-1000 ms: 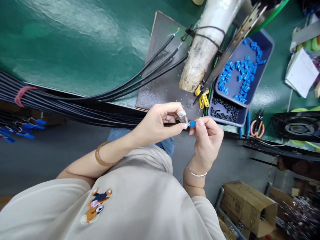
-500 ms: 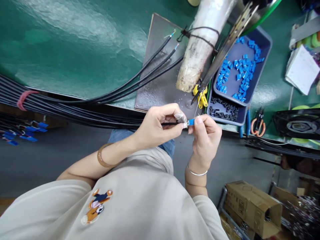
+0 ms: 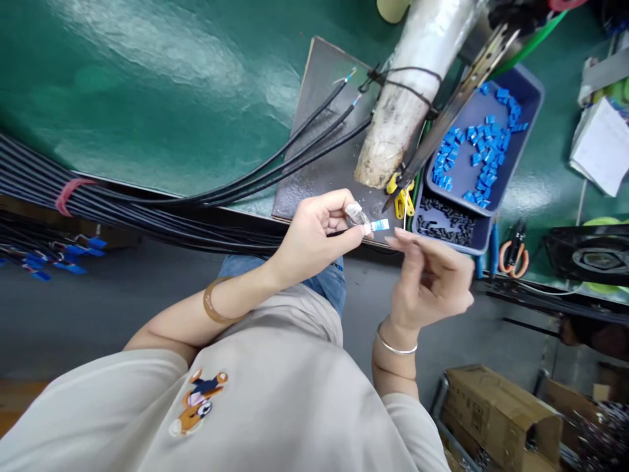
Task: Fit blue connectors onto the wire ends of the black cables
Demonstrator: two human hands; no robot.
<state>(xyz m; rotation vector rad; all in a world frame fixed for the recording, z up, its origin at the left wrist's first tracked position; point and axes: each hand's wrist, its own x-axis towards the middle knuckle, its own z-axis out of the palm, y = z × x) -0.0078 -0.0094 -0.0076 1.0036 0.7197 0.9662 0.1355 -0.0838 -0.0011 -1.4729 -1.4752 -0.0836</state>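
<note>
My left hand (image 3: 322, 229) is closed around the end of a black cable, a whitish wrap covering a fingertip. From its pinch a small blue connector (image 3: 380, 225) sticks out to the right, with thin wires behind it. My right hand (image 3: 430, 272) is to the right of the connector, apart from it. Its index finger is stretched toward the connector and the other fingers are loosely bent; I see nothing in them. Yellow-handled snips (image 3: 403, 203) lie just beyond the connector, partly hidden under a metal bar.
A bundle of black cables (image 3: 29, 174) with a red tie runs along the table edge. Grey bins hold blue connectors (image 3: 484, 154) and small black pieces (image 3: 447, 223). A wrapped tube (image 3: 398, 98) juts over the dark board (image 3: 314, 85). Orange-handled pliers (image 3: 514, 249) lie at right.
My right hand has let go of the blue connector and moved right, its fingers loosening. My left hand still holds the cable. The whole view has shifted slightly.
</note>
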